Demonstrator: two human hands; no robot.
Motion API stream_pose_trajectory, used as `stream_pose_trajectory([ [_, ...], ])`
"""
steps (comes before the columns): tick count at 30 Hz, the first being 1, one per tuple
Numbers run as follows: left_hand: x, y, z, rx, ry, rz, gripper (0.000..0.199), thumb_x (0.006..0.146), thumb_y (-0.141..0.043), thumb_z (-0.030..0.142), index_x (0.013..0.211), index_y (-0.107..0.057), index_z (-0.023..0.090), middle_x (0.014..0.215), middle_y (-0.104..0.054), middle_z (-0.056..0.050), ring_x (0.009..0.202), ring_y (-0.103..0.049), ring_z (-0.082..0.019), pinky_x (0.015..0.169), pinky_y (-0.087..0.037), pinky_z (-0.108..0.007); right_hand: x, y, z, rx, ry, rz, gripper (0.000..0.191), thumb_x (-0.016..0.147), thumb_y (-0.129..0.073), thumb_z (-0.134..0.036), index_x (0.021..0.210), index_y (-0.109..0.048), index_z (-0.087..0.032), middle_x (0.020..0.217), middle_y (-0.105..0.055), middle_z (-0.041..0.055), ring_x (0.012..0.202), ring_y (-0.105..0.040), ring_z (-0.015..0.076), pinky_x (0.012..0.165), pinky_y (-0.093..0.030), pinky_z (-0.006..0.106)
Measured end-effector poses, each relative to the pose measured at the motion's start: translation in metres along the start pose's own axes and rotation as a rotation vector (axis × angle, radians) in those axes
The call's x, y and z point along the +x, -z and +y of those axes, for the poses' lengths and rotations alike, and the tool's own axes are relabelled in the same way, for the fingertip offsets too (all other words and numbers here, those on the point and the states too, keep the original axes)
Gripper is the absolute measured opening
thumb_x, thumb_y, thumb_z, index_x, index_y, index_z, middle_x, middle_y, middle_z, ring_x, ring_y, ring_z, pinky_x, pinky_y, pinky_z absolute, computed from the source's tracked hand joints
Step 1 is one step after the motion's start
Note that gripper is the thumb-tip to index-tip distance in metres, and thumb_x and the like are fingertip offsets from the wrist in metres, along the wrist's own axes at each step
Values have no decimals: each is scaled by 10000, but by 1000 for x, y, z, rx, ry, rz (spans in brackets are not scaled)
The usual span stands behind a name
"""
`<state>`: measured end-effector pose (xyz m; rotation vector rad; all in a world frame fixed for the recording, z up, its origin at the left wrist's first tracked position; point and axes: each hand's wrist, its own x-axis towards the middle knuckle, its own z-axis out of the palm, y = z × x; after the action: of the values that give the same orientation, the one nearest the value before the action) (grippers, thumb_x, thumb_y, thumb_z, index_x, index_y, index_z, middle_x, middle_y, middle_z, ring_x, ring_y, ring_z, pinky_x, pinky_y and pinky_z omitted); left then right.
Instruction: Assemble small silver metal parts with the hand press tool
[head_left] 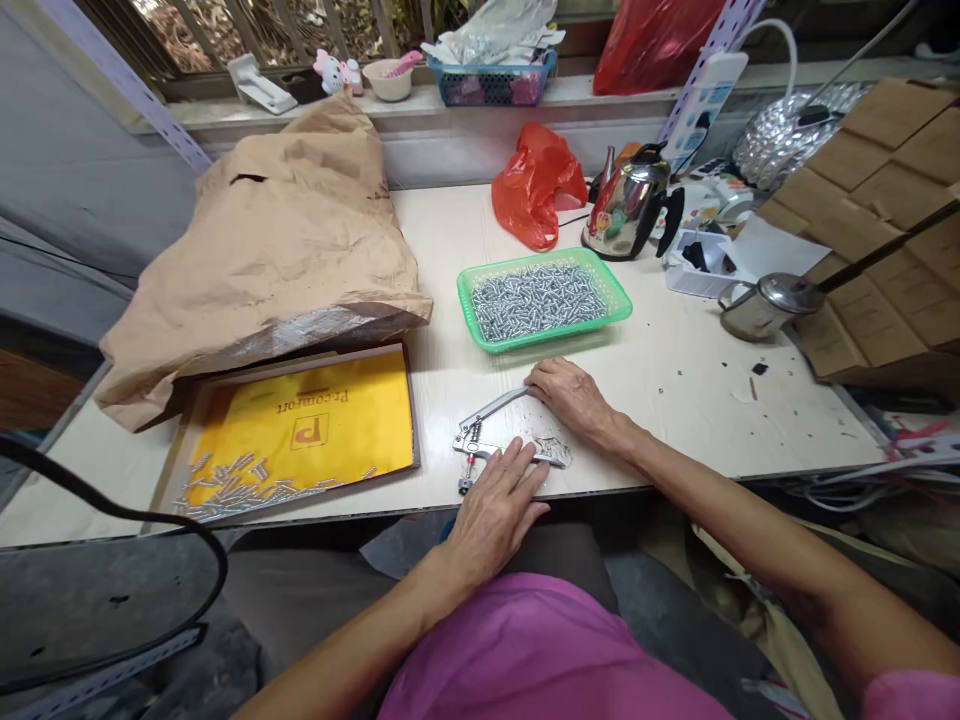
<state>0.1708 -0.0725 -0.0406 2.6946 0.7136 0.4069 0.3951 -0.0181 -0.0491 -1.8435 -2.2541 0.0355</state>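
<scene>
A plier-like hand tool [491, 408] with two grey handles and a small coil spring lies on the table near its front edge, handles spread apart. My left hand [491, 515] rests over the lower handle, fingers stretched out and fairly flat. At the tip of the upper handle, the curled fingers of my right hand [570, 398] close on it; the fingertips are partly hidden. Behind the tool stands a green plastic basket [491, 346] full of small silver metal pieces. To the left, a shallow box with a yellow sheet [360, 420] holds longer silver metal pieces [240, 485] in its front corner.
Large brown paper [300, 230] covers the back of the box. A red plastic bag [534, 190], a steel kettle [630, 205], a white tray [694, 280] and a metal cup [761, 310] stand behind and right. Stacked cardboard [885, 220] borders the right side.
</scene>
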Motion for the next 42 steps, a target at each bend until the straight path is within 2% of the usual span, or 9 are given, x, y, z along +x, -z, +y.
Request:
stream_pose_trajectory([
  [3,-8,32,-27,80,189,129,330,963,-416,242,1239,-593,210,1295,-597,-112,1243,-515,-239,1031,-444,-411,-3,4,-9,-56,13,-43,215,941,-453,-129,865,-649,-174,891,-630,60,856,-508,192,709,-349,296],
  [7,-7,78,-94,249,587,250,307,947,-424,270,1041,-703,183,969,-659,-107,950,-588,-240,856,-494,-374,-5,5,-20,-131,14,-82,239,900,-428,-45,878,-626,-177,894,-633,80,826,-494,208,686,-349,314],
  [10,2,92,-137,279,715,194,320,925,-445,250,1110,-691,163,958,-634,-106,940,-581,-234,842,-473,-340,-6,5,-23,-148,11,-89,231,897,-432,-49,891,-622,-181,920,-639,87,845,-494,221,689,-352,315],
  [14,20,85,-161,244,726,39,374,909,-476,292,1230,-634,185,990,-624,-112,980,-578,-239,831,-458,-325,-9,4,-23,-121,-3,-89,269,910,-402,-44,949,-626,-188,959,-641,82,870,-497,215,681,-357,300],
  [25,42,74,-177,106,755,37,259,827,-508,253,994,-694,182,983,-688,-99,945,-609,-239,798,-436,-308,-6,16,-31,-124,-20,-115,224,937,-434,-116,998,-642,-174,1016,-617,109,926,-484,228,708,-348,319],
  [28,43,73,-180,2,807,102,164,760,-555,246,856,-669,178,862,-702,-60,815,-620,-200,736,-433,-278,-7,25,-55,-35,217,-88,219,958,-455,-204,1039,-659,-198,1023,-602,108,952,-461,227,769,-344,336],
  [31,38,79,-176,-71,852,206,118,728,-574,276,768,-627,178,795,-691,-44,747,-620,-181,712,-437,-270,-5,29,-83,50,516,-212,194,953,-479,-233,946,-671,-202,945,-589,82,890,-458,202,731,-337,327],
  [37,15,102,-135,-182,881,390,146,683,-596,335,721,-579,194,728,-659,-18,691,-622,-177,658,-469,-268,8,32,-111,11,693,-401,128,841,-511,-53,841,-616,-126,938,-580,80,849,-506,190,681,-369,314],
  [42,-18,102,-79,-514,864,416,317,649,-672,478,781,-652,190,753,-680,-31,701,-634,-182,634,-512,-263,2,20,-114,79,649,-236,161,865,-482,-61,965,-569,-152,913,-570,35,775,-521,167,635,-391,284],
])
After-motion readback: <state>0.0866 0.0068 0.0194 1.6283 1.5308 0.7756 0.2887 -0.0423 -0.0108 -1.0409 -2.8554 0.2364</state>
